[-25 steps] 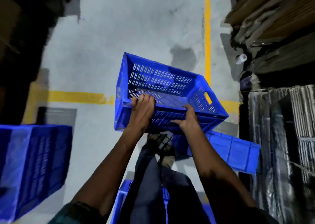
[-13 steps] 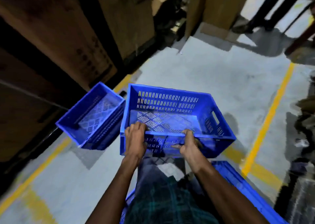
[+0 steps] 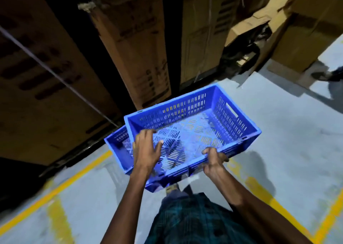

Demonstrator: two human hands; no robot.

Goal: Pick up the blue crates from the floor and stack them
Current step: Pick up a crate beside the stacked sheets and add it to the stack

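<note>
A person is carrying a blue crate (image 3: 193,130) toward a second blue crate (image 3: 118,151) that is sitting on the grey floor (image 3: 287,151) beside tall cardboard boxes (image 3: 133,45). The step in hand looks like the placing one — the carried crate is hovering above and partly overlapping the floor crate, tilted, with its far right corner higher than the near left one. Whether the two crates are touching cannot be told from this view.

The left hand (image 3: 146,151) is reaching over the near rim, its fingers (image 3: 148,134) spreading loosely inside the crate and its thumb pointing right; it appears to be resting on the rim rather than clamping it. The right hand (image 3: 213,162) is gripping the near rim further right, fingers curling over the top edge and the thumb underneath. Both forearms are stretching forward and down from the bottom of the view, above a dark checked garment (image 3: 194,219).

The next move probably calls for levelling the crate, shifting it left to line up the rims, then lowering it squarely — a skewed drop could leave it jammed at an angle.
</note>
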